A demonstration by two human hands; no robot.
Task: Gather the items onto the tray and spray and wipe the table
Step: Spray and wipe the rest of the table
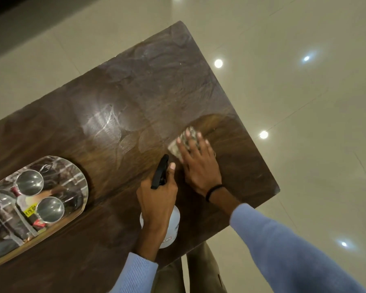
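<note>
My left hand [156, 199] grips a white spray bottle [173, 225] with a black nozzle [160, 172] that points up the dark wooden table [135, 92]. My right hand [199, 163] lies flat, fingers spread, pressing a patterned cloth [184, 142] onto the table near its right edge. A glossy oval tray [78, 174] sits at the left with two steel cups [30, 182] [50, 209] and a packet with a yellow price sticker [30, 212] on it. Wet smear marks shine in the middle of the table.
The table's right edge and near right corner [277, 190] lie close to my right hand. Pale glossy floor tiles [304, 102] with reflected ceiling lights surround the table. My trouser legs [199, 271] show below the near edge.
</note>
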